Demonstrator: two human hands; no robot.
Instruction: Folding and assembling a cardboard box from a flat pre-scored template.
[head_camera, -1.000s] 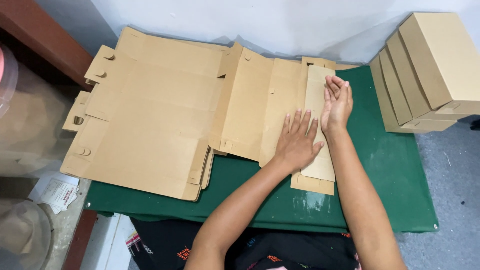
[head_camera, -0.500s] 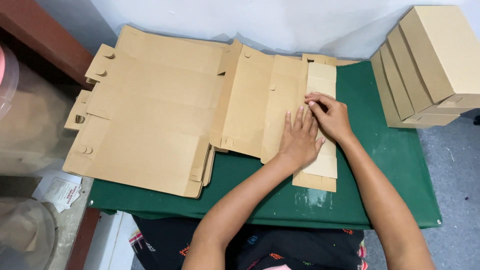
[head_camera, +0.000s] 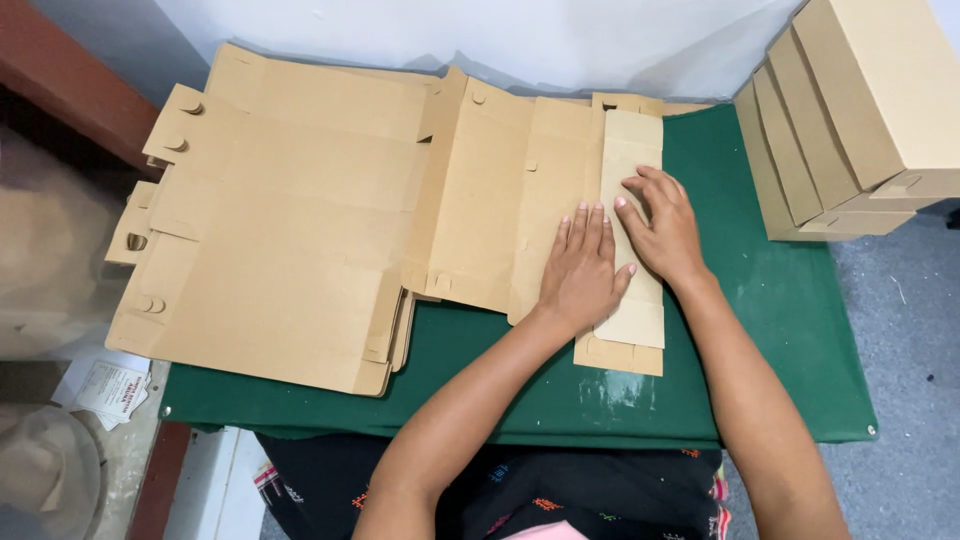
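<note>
While four finished cardboard boxes (head_camera: 860, 120) lean at two o'clock, the flat box blank (head_camera: 560, 200) at the green desk's (head_camera: 790, 330) centre has one side flap (head_camera: 632, 230) folded, pinned by left hand (head_camera: 583, 272) and right hand (head_camera: 662, 228), both grips spread flat; remaining panels and the blank stack (head_camera: 280, 240) at nine o'clock lie unfolded.

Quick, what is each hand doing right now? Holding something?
Left hand: open, flat on the folded cardboard sheet, holding nothing.
Right hand: open, fingers pressing the folded flap, holding nothing.

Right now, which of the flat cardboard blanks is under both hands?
The right-hand blank, with its narrow folded-over flap: left hand and right hand press on it. The stack of blanks lies untouched.
</note>
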